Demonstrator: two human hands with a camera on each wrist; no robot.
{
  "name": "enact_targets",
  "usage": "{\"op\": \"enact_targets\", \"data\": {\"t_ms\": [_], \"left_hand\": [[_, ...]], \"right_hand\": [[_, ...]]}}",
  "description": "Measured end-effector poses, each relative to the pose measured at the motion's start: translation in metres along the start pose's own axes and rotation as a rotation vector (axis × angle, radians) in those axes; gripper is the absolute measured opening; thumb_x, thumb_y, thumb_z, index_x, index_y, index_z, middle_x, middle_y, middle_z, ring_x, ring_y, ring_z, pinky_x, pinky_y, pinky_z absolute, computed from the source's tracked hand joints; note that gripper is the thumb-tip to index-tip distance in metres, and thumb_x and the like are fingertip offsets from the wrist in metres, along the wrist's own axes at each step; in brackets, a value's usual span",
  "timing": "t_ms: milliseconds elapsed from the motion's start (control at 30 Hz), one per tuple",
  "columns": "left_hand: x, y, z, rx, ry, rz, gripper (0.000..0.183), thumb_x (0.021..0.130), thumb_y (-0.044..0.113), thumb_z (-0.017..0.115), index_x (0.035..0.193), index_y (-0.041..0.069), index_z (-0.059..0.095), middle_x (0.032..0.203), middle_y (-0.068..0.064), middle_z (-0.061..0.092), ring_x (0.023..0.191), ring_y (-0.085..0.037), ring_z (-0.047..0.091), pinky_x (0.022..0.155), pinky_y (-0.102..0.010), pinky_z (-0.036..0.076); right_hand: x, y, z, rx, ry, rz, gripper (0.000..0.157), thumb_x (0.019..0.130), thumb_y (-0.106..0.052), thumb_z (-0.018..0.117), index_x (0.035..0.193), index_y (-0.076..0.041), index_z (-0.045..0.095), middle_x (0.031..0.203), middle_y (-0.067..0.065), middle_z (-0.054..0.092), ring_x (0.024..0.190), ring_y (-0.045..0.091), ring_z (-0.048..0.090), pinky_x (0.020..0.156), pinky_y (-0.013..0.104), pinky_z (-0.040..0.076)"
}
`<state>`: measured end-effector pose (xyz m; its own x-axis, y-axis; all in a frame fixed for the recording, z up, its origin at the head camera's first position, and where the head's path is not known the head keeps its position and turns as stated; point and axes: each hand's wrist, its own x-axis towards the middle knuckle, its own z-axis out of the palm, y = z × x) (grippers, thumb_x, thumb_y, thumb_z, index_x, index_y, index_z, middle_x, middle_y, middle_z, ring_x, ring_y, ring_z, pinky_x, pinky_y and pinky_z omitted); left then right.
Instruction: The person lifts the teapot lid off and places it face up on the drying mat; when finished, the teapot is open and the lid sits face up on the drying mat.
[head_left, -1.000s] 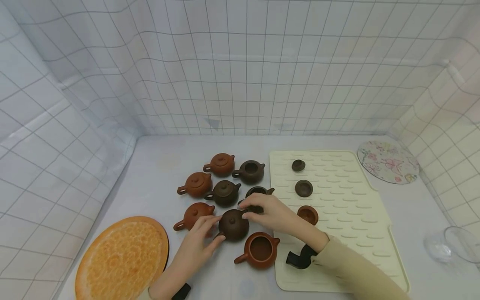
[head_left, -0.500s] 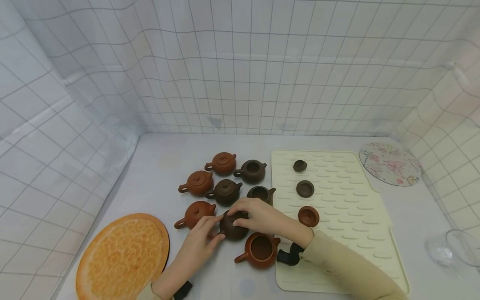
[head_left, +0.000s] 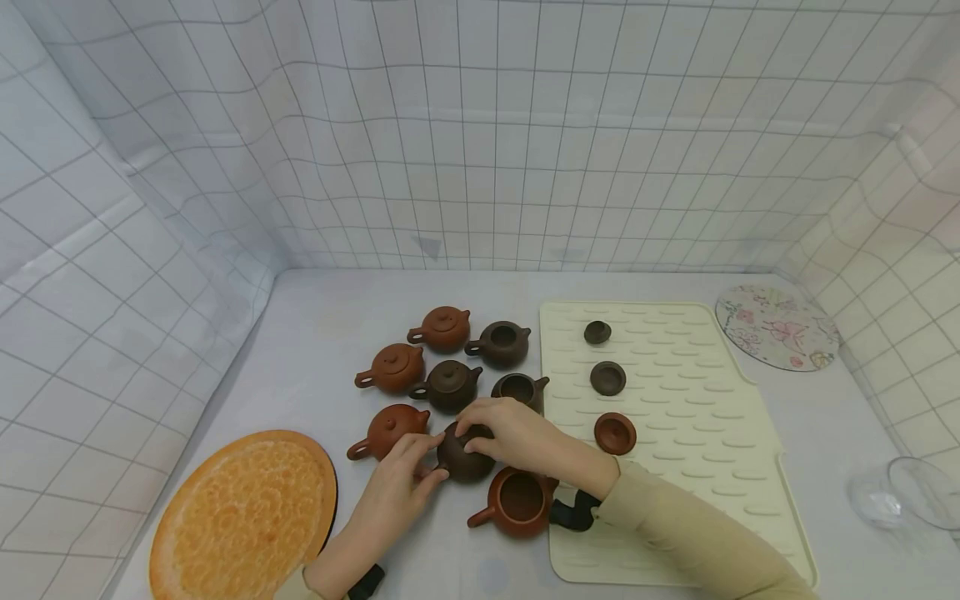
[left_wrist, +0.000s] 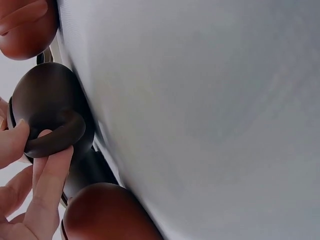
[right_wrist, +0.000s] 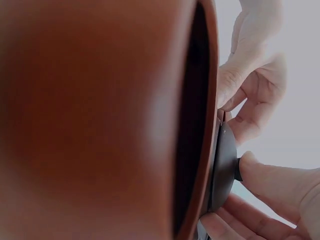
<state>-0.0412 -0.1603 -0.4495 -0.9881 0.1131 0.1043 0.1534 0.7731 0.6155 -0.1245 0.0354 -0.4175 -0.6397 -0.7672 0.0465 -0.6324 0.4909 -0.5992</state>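
A dark brown teapot [head_left: 463, 468] stands on the table between both hands. My left hand [head_left: 396, 485] grips its looped handle [left_wrist: 57, 141] between thumb and fingers, as the left wrist view shows. Over the pot's top reaches my right hand [head_left: 512, 431], its thumb against the knob of the lid [right_wrist: 225, 167] and its other fingers curled at the lid's edge. The lid sits on the pot, largely covered by that hand in the head view. Close by on the right is a lidless red-brown teapot [head_left: 520, 500], which fills much of the right wrist view.
Red-brown lidded teapots [head_left: 390, 429] and a dark lidded one [head_left: 450, 385] stand behind and left. Two dark open pots [head_left: 504, 343] are further back. Loose lids [head_left: 615, 433] lie on a cream mat [head_left: 697, 500]. A round orange mat [head_left: 247, 517] is at left, a glass [head_left: 926, 492] at right.
My right hand has shifted left from the pot's spout side onto its lid, covering the knob. My left hand stays at the handle. Little differs from half a second ago.
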Motion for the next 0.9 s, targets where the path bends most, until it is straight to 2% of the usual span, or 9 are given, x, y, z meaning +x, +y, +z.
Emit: {"op": "enact_targets", "data": {"t_ms": [333, 533, 700, 900], "left_hand": [[0.001, 0.001, 0.000, 0.009, 0.003, 0.003, 0.039, 0.078, 0.004, 0.081, 0.115, 0.006, 0.068, 0.111, -0.004, 0.063, 0.073, -0.004, 0.061, 0.065, -0.018, 0.052], [0.001, 0.001, 0.001, 0.024, 0.004, 0.000, 0.038, 0.078, 0.003, 0.081, 0.113, 0.005, 0.068, 0.112, -0.005, 0.064, 0.072, -0.005, 0.062, 0.064, -0.018, 0.052], [0.001, 0.000, 0.003, 0.023, 0.009, 0.001, 0.039, 0.078, 0.004, 0.081, 0.114, 0.007, 0.068, 0.111, -0.004, 0.064, 0.071, -0.004, 0.061, 0.064, -0.018, 0.052], [0.001, 0.000, 0.003, 0.014, 0.013, -0.002, 0.042, 0.078, 0.004, 0.081, 0.118, 0.008, 0.068, 0.110, -0.003, 0.064, 0.071, -0.003, 0.059, 0.063, -0.018, 0.051]], "right_hand": [[-0.002, 0.004, 0.001, 0.028, 0.029, 0.003, 0.013, 0.093, -0.016, 0.069, 0.106, -0.015, 0.070, 0.117, -0.001, 0.069, 0.103, 0.013, 0.063, 0.082, 0.022, 0.052], [-0.006, 0.006, -0.002, 0.125, 0.077, 0.045, 0.016, 0.094, -0.018, 0.067, 0.110, -0.015, 0.070, 0.111, -0.002, 0.070, 0.097, 0.012, 0.062, 0.080, 0.024, 0.053], [-0.010, 0.014, -0.009, 0.331, 0.084, 0.144, 0.017, 0.097, -0.021, 0.063, 0.112, -0.014, 0.068, 0.112, 0.001, 0.068, 0.103, 0.014, 0.066, 0.085, 0.025, 0.054], [-0.020, 0.034, -0.019, 0.774, 0.088, 0.309, 0.030, 0.100, -0.021, 0.059, 0.123, -0.001, 0.062, 0.121, 0.015, 0.065, 0.108, 0.019, 0.066, 0.089, 0.031, 0.057]]}}
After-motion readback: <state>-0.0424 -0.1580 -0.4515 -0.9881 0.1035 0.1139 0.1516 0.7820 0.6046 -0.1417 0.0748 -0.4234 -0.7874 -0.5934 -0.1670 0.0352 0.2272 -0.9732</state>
